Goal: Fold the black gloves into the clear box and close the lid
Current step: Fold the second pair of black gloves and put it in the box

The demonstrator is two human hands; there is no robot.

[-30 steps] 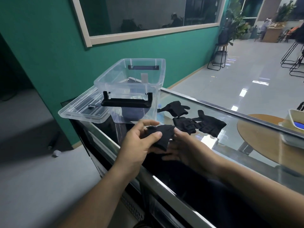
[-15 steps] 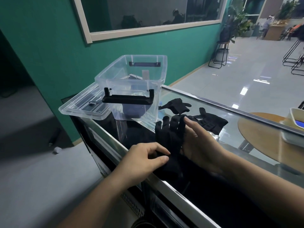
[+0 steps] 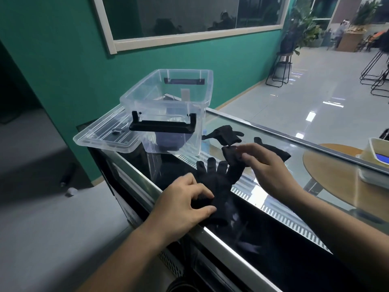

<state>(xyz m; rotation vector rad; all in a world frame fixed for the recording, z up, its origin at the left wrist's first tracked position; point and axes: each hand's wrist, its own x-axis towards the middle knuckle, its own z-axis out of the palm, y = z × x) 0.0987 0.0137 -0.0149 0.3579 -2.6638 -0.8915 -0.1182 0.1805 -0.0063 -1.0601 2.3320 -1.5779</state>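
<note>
On the glossy glass worktop (image 3: 294, 209), edged in brushed metal, a flat glove (image 3: 216, 182) of soft, matte black knit lies spread out with its fingers fanned toward the clear box (image 3: 168, 114). The left hand (image 3: 185, 205) curls over the cuff at the near edge, thumb and fingertips gripping the fabric. The right hand (image 3: 269, 169) is further out, its thumb and forefinger pinching a crumpled glove (image 3: 230, 153) just beyond the flat one's fingertips (the two overlap, so I cannot tell exactly where one ends). Two more black gloves lie rumpled on the glass: a far glove (image 3: 226, 134) beside the box, and another glove (image 3: 275, 152) partly hidden behind the right hand. The box is thin, see-through plastic with rounded corners and a black hinged handle (image 3: 163, 127) on its near wall. It stands open, and its lid (image 3: 105, 138) lies flat beside it, overhanging the worktop's end. Something dark shows through the box's near wall, too blurred to identify. A second ago both hands held the glove bunched just above the glass. Half a second ago it was already laid out, with the right palm lying along its fingers. Now that hand has left it for the crumpled one, while the left has kept its hold on the cuff.
</note>
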